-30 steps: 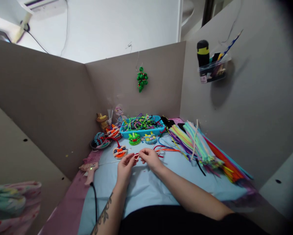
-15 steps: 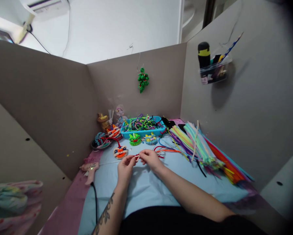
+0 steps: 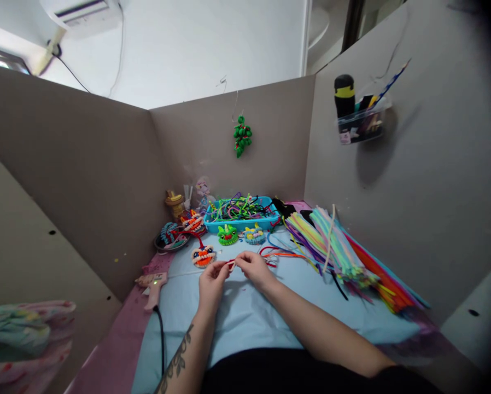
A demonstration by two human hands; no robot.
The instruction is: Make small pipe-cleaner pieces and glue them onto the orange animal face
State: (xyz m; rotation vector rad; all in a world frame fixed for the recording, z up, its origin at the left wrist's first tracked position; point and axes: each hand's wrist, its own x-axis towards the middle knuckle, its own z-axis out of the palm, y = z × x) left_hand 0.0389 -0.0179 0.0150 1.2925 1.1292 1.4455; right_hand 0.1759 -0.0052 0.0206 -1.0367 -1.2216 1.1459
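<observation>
Between my fingertips is a small piece of red and white pipe cleaner [image 3: 231, 265], partly hidden by the fingers. My left hand [image 3: 213, 279] pinches its left end, and my right hand [image 3: 251, 268] pinches the right end, the two hands close together above the blue cloth [image 3: 253, 323]. Just beyond my left hand lies an orange and white lion-like face [image 3: 203, 256] made of pipe cleaners. A green face [image 3: 228, 235] and a light blue and yellow one [image 3: 254, 234] sit farther back. Scissors [image 3: 272, 259] lie partly hidden behind my right hand.
A blue basket [image 3: 241, 223] of pipe cleaner scraps stands at the back. Bundles of coloured pipe cleaners [image 3: 331, 243] spread on the right. A pink glue gun [image 3: 155, 290] with a black cord lies at left, near a dark bowl [image 3: 171, 246]. Grey panels [image 3: 229, 158] enclose the table.
The whole view has shifted slightly. Both hands keep their pinch on the red and white piece, with only small finger movement.
</observation>
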